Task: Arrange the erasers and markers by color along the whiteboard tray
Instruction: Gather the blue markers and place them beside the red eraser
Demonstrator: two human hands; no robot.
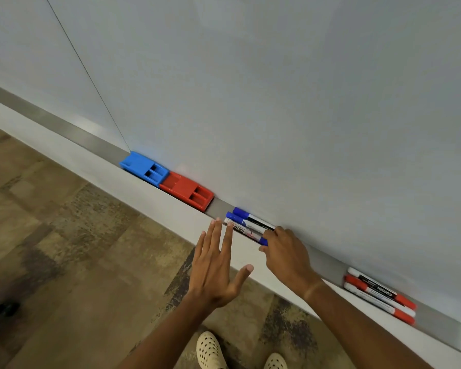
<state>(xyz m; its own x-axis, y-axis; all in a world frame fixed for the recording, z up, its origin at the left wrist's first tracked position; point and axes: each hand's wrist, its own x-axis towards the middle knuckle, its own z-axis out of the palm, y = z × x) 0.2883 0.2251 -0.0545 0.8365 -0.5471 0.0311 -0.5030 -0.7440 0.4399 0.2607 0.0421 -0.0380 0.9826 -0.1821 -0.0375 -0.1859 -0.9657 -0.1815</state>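
A blue eraser (pixel 143 168) and a red eraser (pixel 186 194) lie end to end in the metal whiteboard tray (pixel 64 130). To their right a bundle of three blue-capped markers (pixel 246 225) rests in the tray. My right hand (pixel 285 253) grips the bundle's right end with its fingers closed round it. Spread flat with fingers apart, my left hand (pixel 217 262) has its fingertips at the bundle's left end. Three red-capped markers (pixel 378 295) lie together farther right in the tray.
The whiteboard (pixel 277 89) fills the upper view, with a panel seam at left. Below the tray is a white ledge (pixel 149 193), then patterned brown floor (pixel 64 249). My feet in perforated cream shoes (pixel 210 350) stand close to the wall.
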